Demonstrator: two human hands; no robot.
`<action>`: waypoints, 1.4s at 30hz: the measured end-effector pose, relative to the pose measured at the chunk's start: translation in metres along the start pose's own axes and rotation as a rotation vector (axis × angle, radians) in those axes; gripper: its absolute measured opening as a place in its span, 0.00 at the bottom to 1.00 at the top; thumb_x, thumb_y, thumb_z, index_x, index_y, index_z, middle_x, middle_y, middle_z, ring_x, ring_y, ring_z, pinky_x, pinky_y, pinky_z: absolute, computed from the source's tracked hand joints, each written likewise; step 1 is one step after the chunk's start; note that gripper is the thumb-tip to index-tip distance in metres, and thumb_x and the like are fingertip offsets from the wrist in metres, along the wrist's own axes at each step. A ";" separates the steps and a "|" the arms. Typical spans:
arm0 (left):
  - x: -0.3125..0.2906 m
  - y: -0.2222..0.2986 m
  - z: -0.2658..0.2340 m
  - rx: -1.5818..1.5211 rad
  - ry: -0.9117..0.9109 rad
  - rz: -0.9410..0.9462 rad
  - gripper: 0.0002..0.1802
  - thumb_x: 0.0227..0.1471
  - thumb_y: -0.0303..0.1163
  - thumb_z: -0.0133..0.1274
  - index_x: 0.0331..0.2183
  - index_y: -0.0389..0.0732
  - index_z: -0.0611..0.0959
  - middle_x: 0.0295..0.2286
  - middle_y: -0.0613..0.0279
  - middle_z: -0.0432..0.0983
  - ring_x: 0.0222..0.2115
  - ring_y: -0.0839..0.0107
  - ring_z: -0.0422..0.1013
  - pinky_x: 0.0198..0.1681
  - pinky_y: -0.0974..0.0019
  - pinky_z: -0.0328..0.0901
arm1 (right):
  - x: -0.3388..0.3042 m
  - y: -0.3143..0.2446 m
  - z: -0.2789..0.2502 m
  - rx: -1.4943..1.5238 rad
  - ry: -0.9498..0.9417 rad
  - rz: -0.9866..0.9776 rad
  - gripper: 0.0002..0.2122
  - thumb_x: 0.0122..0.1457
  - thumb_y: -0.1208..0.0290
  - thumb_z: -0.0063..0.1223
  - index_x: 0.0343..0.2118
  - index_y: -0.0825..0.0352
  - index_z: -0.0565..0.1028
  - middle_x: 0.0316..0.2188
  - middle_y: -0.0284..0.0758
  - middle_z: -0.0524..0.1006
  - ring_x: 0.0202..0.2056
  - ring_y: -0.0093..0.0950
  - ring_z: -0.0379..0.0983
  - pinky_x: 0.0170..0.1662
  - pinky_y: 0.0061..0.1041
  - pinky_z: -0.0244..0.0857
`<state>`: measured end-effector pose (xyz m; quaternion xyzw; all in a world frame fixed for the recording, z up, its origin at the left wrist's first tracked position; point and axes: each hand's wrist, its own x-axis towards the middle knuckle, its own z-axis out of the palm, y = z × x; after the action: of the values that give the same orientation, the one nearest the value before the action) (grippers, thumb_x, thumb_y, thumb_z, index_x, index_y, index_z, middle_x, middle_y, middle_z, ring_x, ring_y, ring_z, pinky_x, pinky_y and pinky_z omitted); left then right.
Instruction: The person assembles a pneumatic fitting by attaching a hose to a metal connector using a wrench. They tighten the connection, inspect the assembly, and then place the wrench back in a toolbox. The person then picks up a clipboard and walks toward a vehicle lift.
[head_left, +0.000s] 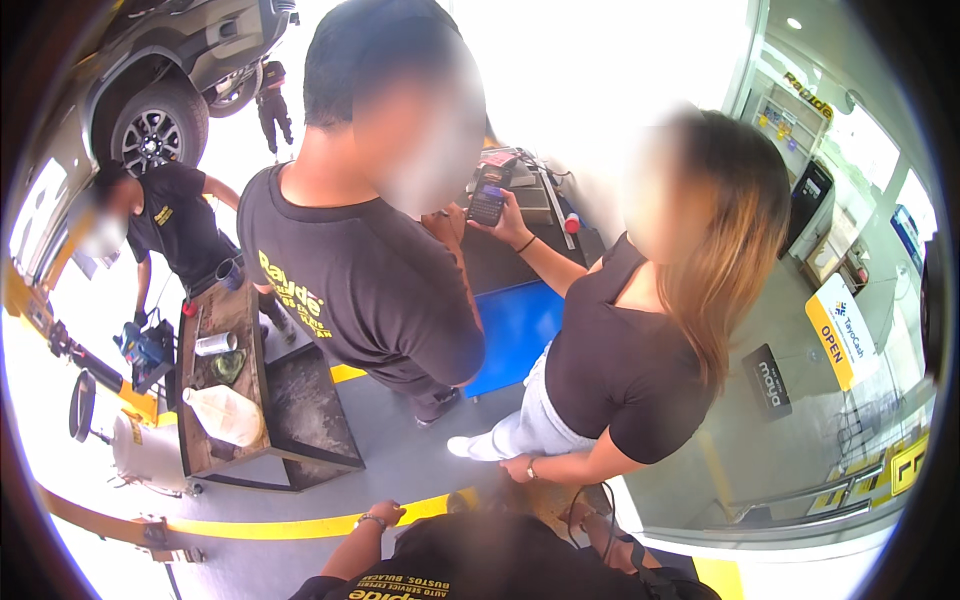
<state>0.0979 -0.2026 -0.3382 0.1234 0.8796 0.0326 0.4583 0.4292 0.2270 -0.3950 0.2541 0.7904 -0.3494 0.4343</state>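
My left hand (388,513) is low in front of me, a watch on its wrist. Its fingers look curled together, and anything inside them is too small to make out. Lower right, my right hand (582,514) is partly hidden and blurred beside a thin black cable (598,488); its fingers do not show clearly. Ahead, a person in a black top (628,375) holds up a dark handheld card terminal (488,205). Another person in a black T-shirt (370,280) stands close by with hands near that terminal.
A metal work cart (315,420) bears a white plastic jug (225,415). Behind the two people is a dark counter with a blue panel (515,335). A third person (180,225) works at left near a raised vehicle (150,130). Glass panes (790,440) stand at right.
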 end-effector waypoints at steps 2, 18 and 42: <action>0.006 -0.016 0.001 -0.028 0.061 -0.001 0.30 0.51 0.53 0.48 0.50 0.44 0.80 0.49 0.50 0.75 0.52 0.52 0.70 0.56 0.56 0.63 | 0.011 -0.012 -0.004 -0.025 -0.007 -0.036 0.25 0.60 0.47 0.46 0.46 0.66 0.78 0.42 0.45 0.79 0.42 0.40 0.77 0.46 0.37 0.68; -0.026 -0.001 0.033 0.108 -0.154 0.068 0.29 0.51 0.55 0.50 0.48 0.46 0.82 0.42 0.51 0.80 0.47 0.55 0.73 0.53 0.56 0.65 | 0.005 -0.016 0.018 0.281 -0.041 0.074 0.30 0.60 0.42 0.44 0.48 0.68 0.77 0.41 0.42 0.80 0.42 0.36 0.76 0.45 0.36 0.67; 0.147 -0.180 -0.058 0.322 -0.056 0.411 0.26 0.52 0.51 0.52 0.47 0.44 0.81 0.47 0.53 0.77 0.51 0.55 0.70 0.55 0.59 0.64 | 0.031 -0.168 0.137 0.214 0.278 0.124 0.22 0.59 0.49 0.46 0.41 0.63 0.80 0.39 0.45 0.80 0.43 0.44 0.76 0.47 0.38 0.69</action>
<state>-0.0641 -0.3376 -0.4525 0.3719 0.8168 -0.0188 0.4407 0.3650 0.0189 -0.4177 0.3928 0.7839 -0.3658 0.3121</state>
